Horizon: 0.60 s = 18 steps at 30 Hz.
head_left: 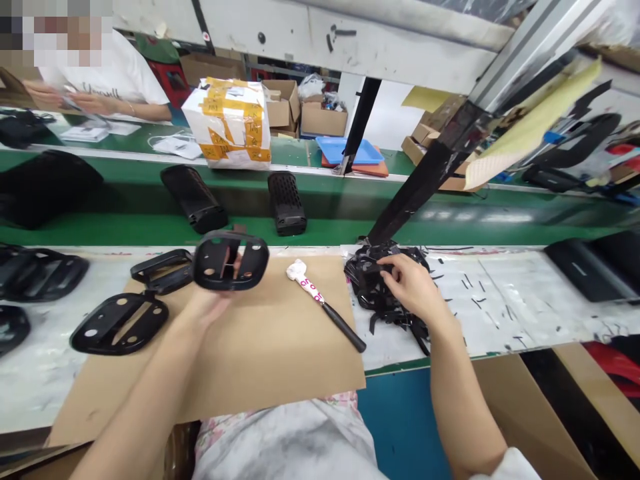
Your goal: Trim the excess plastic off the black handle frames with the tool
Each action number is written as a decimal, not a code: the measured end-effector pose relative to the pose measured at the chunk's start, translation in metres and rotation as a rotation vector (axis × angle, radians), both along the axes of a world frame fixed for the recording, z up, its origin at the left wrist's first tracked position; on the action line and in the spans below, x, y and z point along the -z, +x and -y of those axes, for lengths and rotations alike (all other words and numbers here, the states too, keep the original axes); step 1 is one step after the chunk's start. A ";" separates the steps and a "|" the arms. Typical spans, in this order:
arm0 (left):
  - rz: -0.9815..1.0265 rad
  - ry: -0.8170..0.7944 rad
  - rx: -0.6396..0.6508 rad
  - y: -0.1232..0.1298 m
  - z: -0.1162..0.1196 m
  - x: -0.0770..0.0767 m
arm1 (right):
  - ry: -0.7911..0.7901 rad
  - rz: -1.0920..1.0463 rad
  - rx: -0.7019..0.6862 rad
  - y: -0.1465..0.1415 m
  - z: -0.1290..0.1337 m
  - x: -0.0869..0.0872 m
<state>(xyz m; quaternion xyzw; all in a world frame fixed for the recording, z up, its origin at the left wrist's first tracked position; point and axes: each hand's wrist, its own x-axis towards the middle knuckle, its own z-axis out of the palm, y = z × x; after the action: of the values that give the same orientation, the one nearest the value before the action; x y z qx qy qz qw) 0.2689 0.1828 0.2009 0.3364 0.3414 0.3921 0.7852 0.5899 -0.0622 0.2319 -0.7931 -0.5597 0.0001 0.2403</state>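
My left hand (216, 305) grips a black plastic frame (213, 259) with rounded corners, a slot and round holes, raised above the cardboard sheet (270, 360). Its fingers show partly through the slot. My right hand (407, 283) is at a pile of small black plastic parts (373, 297), thumb and fingertips pinched at the pile; whether a part is between them is too small to tell. Between the hands lies a hammer (343, 327) with a black handle and a white-wrapped head. Two similar frames (103, 327) lie left of my left hand.
More black frames (50, 277) are stacked at the far left. Black perforated housings (287, 203) stand on the green conveyor (245, 230) behind the bench. A dark slanted post (410, 193) rises behind the pile. Across the line, a person (115, 80) handles something beside a taped white box (233, 123).
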 end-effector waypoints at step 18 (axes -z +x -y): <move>0.017 -0.058 0.234 0.048 0.010 0.045 | 0.571 -0.573 0.243 0.011 -0.023 -0.032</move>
<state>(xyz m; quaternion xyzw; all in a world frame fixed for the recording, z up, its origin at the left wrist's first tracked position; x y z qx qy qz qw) 0.3172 0.1723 0.1556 0.3476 0.3045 0.2907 0.8378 0.6012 -0.0388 0.2639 -0.7226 -0.3502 0.0372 0.5948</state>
